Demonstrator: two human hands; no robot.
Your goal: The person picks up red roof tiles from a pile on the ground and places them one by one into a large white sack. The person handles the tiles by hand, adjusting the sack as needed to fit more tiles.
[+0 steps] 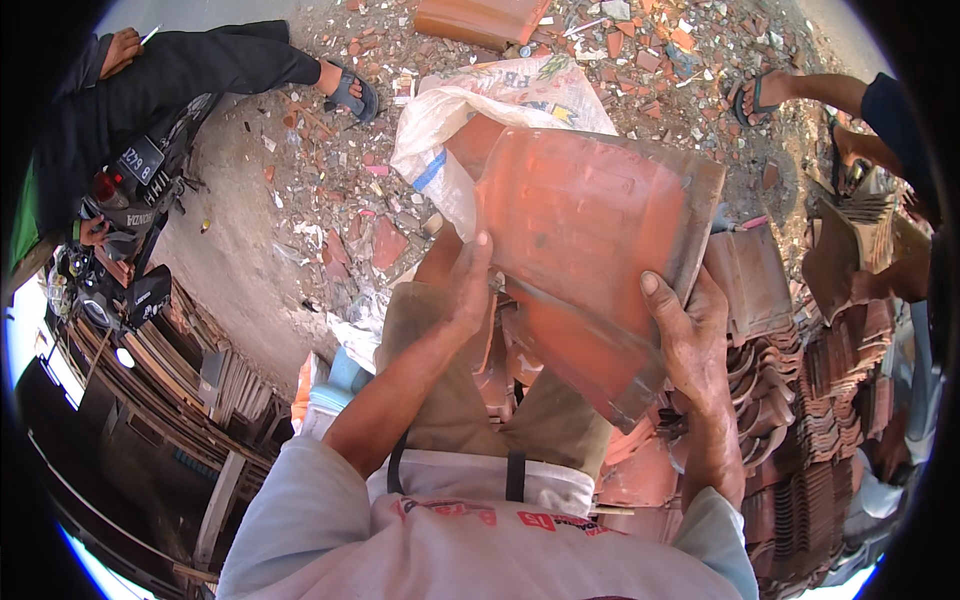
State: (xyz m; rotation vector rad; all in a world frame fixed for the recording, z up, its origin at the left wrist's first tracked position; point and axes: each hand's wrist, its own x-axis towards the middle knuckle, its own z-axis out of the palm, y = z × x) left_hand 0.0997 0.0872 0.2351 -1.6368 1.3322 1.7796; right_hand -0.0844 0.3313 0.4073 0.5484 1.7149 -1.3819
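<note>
A large reddish-orange clay roof tile [590,240] is held up in front of me, tilted, with both hands. My left hand [468,285] grips its left edge, fingers curled round the rim. My right hand [690,335] holds the lower right edge, thumb on the glossy face. Behind the tile lies a white woven sack [500,100] with its mouth open.
Stacks of similar roof tiles [800,400] fill the right side. Broken tile shards [360,210] litter the ground. One person in dark clothes [170,75] sits by a motorbike [125,215] at the left; another person's sandalled foot [760,95] is at the upper right.
</note>
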